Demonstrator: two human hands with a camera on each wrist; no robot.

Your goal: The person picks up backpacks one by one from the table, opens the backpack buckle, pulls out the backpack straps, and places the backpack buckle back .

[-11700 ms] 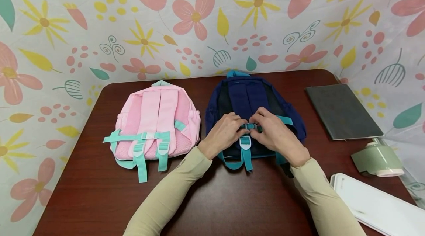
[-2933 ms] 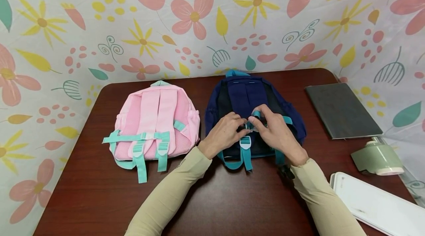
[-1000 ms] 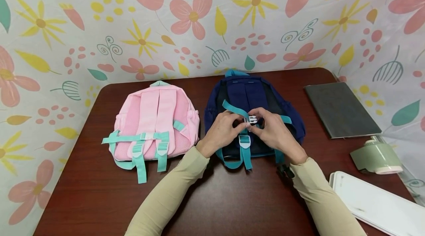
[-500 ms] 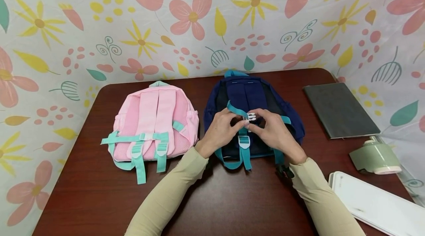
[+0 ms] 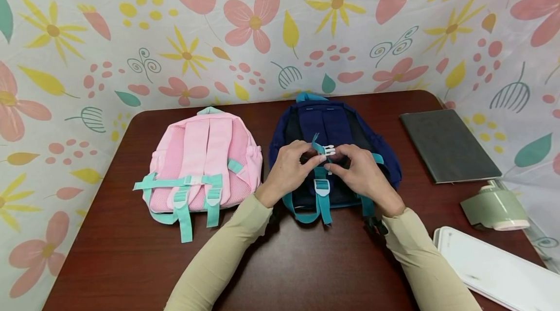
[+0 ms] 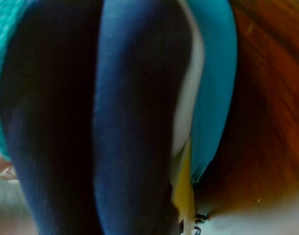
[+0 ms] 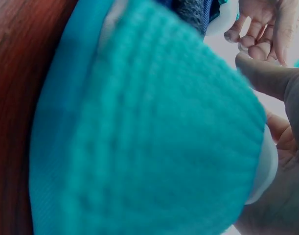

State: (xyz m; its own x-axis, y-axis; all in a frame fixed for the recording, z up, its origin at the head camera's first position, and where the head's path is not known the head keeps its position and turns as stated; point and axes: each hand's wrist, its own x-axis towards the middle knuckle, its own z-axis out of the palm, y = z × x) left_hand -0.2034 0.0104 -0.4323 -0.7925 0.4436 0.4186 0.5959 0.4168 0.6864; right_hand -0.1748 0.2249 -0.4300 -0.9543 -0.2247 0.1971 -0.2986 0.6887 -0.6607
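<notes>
A navy backpack (image 5: 332, 121) lies with its back panel up in the head view, teal straps across it. My left hand (image 5: 288, 167) pinches the white pronged half of a side-release buckle (image 5: 328, 150) between thumb and fingers, just above the backpack. The prongs point right, and a short teal strap end (image 5: 317, 144) sticks up behind it. My right hand (image 5: 363, 170) is at the prong tips, thumb and forefinger apart. I cannot tell whether its hidden fingers hold anything. A close teal strap (image 7: 164, 127) fills much of the right wrist view, hiding part of that hand.
Left of the navy backpack lies a pink backpack (image 5: 210, 150) with mint straps. At the right are a dark notebook (image 5: 450, 143), a green-and-white object (image 5: 496, 208) and a white rectangular slab (image 5: 494, 267). A patterned cloth (image 5: 262, 68) stands behind the brown table (image 5: 306, 262).
Earlier both hands were at the teal strap and buckle with no prongs showing. The white prongs have since come into view, tilted upward; the teal end has swung from leftward to upright.
</notes>
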